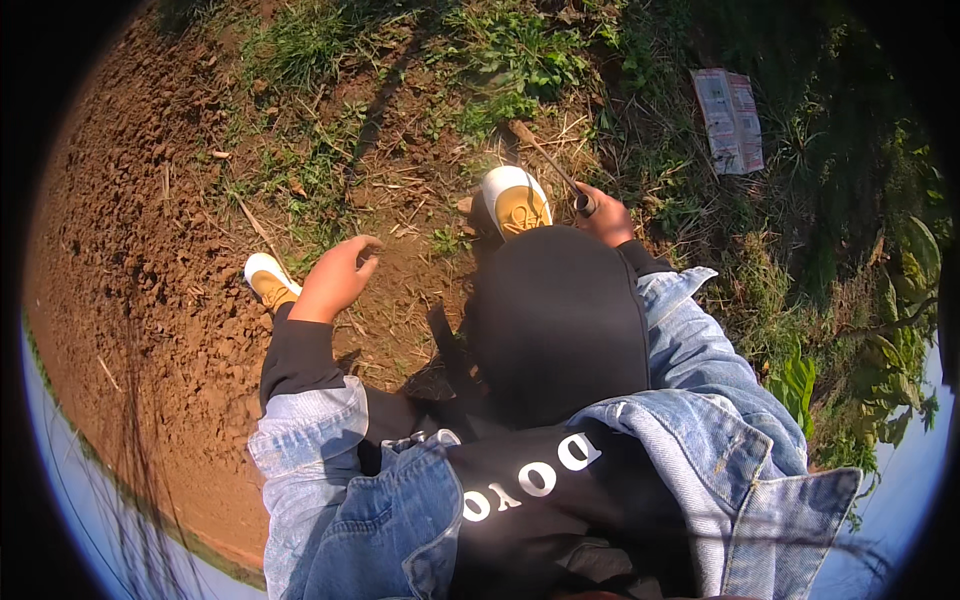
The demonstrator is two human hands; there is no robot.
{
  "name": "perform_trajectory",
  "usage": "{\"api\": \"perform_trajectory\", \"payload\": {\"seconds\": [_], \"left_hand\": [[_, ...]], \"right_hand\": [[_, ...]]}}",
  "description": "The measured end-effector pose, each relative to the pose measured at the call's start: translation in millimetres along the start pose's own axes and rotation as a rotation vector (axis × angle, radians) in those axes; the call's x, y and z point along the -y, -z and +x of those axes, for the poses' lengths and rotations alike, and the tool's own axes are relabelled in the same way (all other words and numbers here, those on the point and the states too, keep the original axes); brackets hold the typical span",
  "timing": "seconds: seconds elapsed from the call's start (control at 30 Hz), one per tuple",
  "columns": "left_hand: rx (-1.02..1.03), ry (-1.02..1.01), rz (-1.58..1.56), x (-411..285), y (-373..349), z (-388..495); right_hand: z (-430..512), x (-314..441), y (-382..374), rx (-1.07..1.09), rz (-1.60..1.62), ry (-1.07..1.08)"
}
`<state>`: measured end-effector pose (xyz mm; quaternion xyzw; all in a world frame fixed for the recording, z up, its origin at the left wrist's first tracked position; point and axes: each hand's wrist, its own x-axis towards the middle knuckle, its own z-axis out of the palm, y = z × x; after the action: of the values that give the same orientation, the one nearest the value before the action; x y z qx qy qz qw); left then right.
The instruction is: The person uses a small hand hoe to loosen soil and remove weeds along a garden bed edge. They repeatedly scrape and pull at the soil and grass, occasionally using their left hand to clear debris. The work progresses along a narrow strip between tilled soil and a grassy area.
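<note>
My right hand (606, 217) is closed around the handle of a small hand tool (551, 159), beside my right shoe. The tool has a thin shaft, a round, hollow-looking handle end and a brown, soil-coloured tip lying near the grass. Its exact kind is unclear. Over bare soil to the left, my left hand (337, 276) hangs with the fingers loosely curled and a gap between thumb and forefinger. Nothing shows in it. Between the hands are trampled brown soil (401, 277), dry stalks and a small green weed (448, 241).
My bent black-trousered knee (562, 322) hides some ground. My tan shoes with white toes (519, 201) stand on the soil. Tilled earth (142, 225) spreads left. A creased printed sheet (729, 121) lies on grass at upper right, with leafy plants (795, 382) lower right.
</note>
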<state>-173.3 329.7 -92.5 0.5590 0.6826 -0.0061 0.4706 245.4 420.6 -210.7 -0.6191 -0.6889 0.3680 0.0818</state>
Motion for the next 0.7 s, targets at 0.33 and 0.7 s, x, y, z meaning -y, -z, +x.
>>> {"api": "perform_trajectory", "payload": {"seconds": [0.33, 0.7], "left_hand": [[0.052, 0.036, 0.087, -4.8, 3.7, -4.1], [-0.002, 0.042, 0.021, 10.7, 15.1, -15.6]], "right_hand": [[22.6, 30.6, -7.7, -0.021, -0.130, 0.036], [-56.0, 13.8, 52.2, 0.028, 0.363, -0.326]]}}
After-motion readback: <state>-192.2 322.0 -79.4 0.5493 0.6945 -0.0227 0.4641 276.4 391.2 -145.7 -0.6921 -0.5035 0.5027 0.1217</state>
